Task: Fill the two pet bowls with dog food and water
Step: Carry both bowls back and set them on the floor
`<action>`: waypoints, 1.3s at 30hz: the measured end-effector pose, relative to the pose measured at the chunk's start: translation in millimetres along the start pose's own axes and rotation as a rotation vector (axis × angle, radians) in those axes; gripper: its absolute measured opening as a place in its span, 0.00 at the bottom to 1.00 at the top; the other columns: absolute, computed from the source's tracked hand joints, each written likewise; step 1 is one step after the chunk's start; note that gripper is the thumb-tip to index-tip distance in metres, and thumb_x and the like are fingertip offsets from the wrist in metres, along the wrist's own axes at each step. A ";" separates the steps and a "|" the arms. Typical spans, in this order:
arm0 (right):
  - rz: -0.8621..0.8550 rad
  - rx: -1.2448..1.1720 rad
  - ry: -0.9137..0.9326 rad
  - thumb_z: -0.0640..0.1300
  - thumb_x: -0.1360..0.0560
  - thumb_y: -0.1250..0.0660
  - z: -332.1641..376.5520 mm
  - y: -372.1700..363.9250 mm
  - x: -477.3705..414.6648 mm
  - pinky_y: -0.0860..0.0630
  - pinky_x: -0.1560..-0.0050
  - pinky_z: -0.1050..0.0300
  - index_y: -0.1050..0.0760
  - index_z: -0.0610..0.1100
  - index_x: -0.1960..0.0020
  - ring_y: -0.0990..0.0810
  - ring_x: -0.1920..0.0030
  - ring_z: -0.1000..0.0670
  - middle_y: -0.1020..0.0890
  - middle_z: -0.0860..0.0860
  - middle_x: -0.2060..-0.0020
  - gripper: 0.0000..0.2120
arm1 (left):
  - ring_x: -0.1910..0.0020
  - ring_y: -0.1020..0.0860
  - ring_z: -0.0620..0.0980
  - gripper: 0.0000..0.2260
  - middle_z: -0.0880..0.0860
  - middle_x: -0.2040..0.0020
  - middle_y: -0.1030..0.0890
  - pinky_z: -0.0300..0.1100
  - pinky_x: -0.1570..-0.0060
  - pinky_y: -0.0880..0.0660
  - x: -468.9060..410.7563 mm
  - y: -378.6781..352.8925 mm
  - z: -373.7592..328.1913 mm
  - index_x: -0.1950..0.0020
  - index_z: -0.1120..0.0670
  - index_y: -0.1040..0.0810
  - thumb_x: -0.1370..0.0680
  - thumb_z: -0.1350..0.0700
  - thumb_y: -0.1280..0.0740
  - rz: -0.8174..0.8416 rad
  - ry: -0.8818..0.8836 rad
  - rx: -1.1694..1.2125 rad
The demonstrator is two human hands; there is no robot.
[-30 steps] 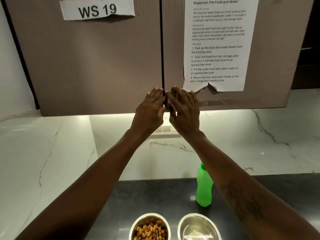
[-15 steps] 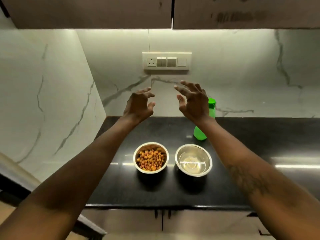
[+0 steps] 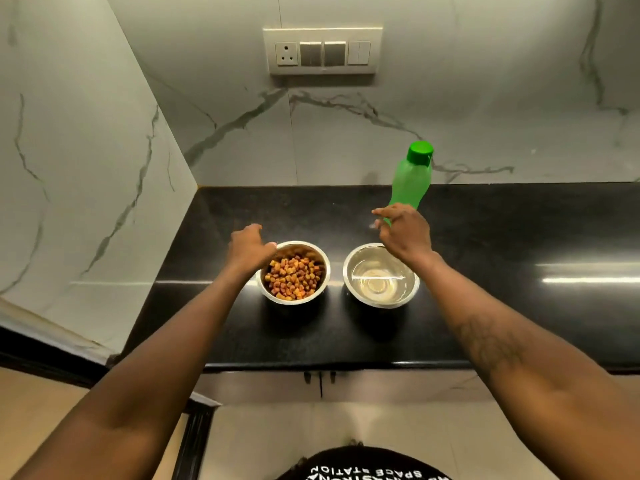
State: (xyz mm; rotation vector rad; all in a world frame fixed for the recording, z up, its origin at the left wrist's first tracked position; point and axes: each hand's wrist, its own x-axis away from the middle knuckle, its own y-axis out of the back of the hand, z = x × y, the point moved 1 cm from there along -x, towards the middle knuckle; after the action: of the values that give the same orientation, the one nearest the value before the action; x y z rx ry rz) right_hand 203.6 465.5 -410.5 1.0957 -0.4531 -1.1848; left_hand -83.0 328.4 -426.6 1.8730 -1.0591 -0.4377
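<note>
Counter (image 3: 346,337): dark and glossy; it carries both bowls side by side near its front edge, within easy reach of both arms.
Food bowl (image 3: 294,271): steel, on the left, heaped with brown and orange dog food; it looks already filled.
Water bowl (image 3: 381,277): steel, just beside the food bowl and apart from it, with clear water in the bottom.
Left hand (image 3: 249,249): reaches forward palm down, fingers curled over the food bowl's far left rim; whether it grips the rim I cannot tell.
Right hand (image 3: 403,233): above the water bowl's far rim, fingers loosely spread and holding nothing.
Bottle (image 3: 412,181): green, capped, upright at the back by the wall, likely set aside after pouring.
Judgement: both hands seem placed to lift the bowls.
</note>
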 end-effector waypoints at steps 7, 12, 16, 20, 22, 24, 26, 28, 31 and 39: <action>0.110 0.084 -0.127 0.48 0.20 0.34 -50.6 -23.8 20.4 0.24 0.41 0.48 0.18 0.50 0.35 0.21 0.39 0.43 0.18 0.47 0.41 0.15 | 0.58 0.16 0.61 0.09 0.60 0.54 0.21 0.54 0.63 0.14 19.0 -28.8 7.6 0.45 0.61 0.24 0.24 0.60 0.35 0.165 0.262 0.066; 0.197 0.176 -0.219 0.49 0.19 0.35 -78.4 -32.1 26.6 0.23 0.42 0.46 0.21 0.49 0.32 0.21 0.39 0.41 0.19 0.45 0.39 0.17 | 0.63 0.13 0.58 0.13 0.63 0.50 0.18 0.51 0.66 0.14 22.0 -41.6 20.0 0.39 0.63 0.22 0.24 0.65 0.34 0.194 0.402 0.211; 0.328 0.171 -0.295 0.50 0.18 0.39 -90.1 -41.7 31.3 0.22 0.46 0.45 0.23 0.46 0.38 0.19 0.44 0.37 0.18 0.40 0.43 0.13 | 0.66 0.13 0.57 0.16 0.63 0.48 0.17 0.46 0.71 0.16 27.9 -50.3 21.4 0.34 0.62 0.25 0.22 0.65 0.35 0.221 0.452 0.287; 0.384 0.052 -0.355 0.50 0.16 0.42 -101.3 -54.8 35.6 0.25 0.44 0.44 0.26 0.39 0.38 0.22 0.41 0.32 0.20 0.35 0.42 0.16 | 0.65 0.13 0.58 0.18 0.63 0.47 0.18 0.50 0.65 0.15 29.8 -55.8 21.3 0.32 0.60 0.28 0.21 0.67 0.37 0.254 0.480 0.391; 0.391 0.023 -0.344 0.47 0.16 0.42 -103.4 -59.4 33.5 0.26 0.45 0.45 0.27 0.37 0.38 0.22 0.41 0.31 0.20 0.33 0.42 0.15 | 0.61 0.13 0.60 0.18 0.63 0.48 0.19 0.51 0.67 0.15 34.4 -56.9 18.4 0.33 0.59 0.30 0.22 0.70 0.40 0.268 0.492 0.462; 0.410 0.020 -0.343 0.45 0.16 0.41 -102.5 -61.0 32.0 0.26 0.47 0.46 0.28 0.35 0.37 0.22 0.41 0.31 0.20 0.32 0.42 0.15 | 0.59 0.14 0.61 0.17 0.61 0.49 0.20 0.53 0.67 0.15 40.8 -57.0 16.5 0.35 0.57 0.32 0.21 0.71 0.41 0.252 0.501 0.516; 0.423 0.012 -0.353 0.44 0.16 0.40 -101.8 -60.8 31.9 0.27 0.48 0.48 0.29 0.34 0.36 0.22 0.41 0.32 0.21 0.32 0.41 0.15 | 0.59 0.14 0.61 0.17 0.60 0.48 0.21 0.55 0.65 0.14 44.6 -58.8 17.7 0.35 0.56 0.33 0.21 0.71 0.40 0.226 0.508 0.552; 0.418 0.002 -0.364 0.42 0.17 0.40 -100.8 -60.0 33.3 0.27 0.48 0.48 0.29 0.34 0.35 0.22 0.40 0.33 0.21 0.32 0.40 0.15 | 0.59 0.14 0.61 0.16 0.60 0.48 0.21 0.56 0.64 0.14 49.4 -59.0 19.6 0.36 0.55 0.33 0.21 0.70 0.40 0.203 0.510 0.574; 0.396 -0.025 -0.353 0.41 0.17 0.41 -96.1 -59.1 35.6 0.26 0.44 0.45 0.29 0.33 0.36 0.23 0.40 0.32 0.21 0.32 0.41 0.14 | 0.60 0.14 0.61 0.16 0.60 0.48 0.20 0.56 0.63 0.15 55.9 -59.5 26.8 0.36 0.56 0.31 0.21 0.70 0.39 0.173 0.519 0.623; 0.391 -0.092 -0.241 0.44 0.16 0.44 -66.1 -56.7 40.5 0.21 0.49 0.41 0.28 0.35 0.39 0.20 0.46 0.33 0.21 0.33 0.44 0.14 | 0.59 0.15 0.61 0.14 0.60 0.49 0.21 0.56 0.65 0.15 89.7 -41.1 53.0 0.41 0.57 0.28 0.21 0.72 0.40 0.076 0.524 0.736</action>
State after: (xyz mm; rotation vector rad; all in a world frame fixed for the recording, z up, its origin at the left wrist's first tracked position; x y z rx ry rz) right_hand 241.2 459.5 -498.7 0.7434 -0.7551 -0.9802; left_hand -46.8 235.6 -478.0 2.3735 -0.9823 0.5488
